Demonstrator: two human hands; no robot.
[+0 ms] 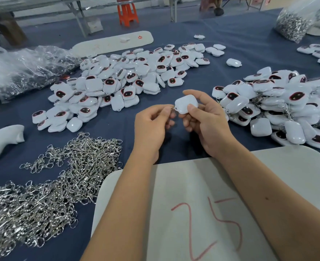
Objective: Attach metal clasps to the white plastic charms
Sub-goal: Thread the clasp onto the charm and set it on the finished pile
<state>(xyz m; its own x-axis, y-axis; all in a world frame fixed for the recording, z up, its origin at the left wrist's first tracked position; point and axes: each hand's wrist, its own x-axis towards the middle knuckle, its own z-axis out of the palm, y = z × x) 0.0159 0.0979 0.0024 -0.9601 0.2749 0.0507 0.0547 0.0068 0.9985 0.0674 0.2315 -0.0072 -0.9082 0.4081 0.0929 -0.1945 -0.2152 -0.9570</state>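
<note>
Charm (186, 106) above red "25" board (202, 213)

Both forearms are bare right up to the bottom edge of the view, with no sleeve, watch, bracelet or glove on either. The left hand (151, 121) and right hand (206, 119) wear no rings, and the fingernails look short and unpainted (as far as they show). A small dark mole sits on the right forearm (268, 194).
</note>
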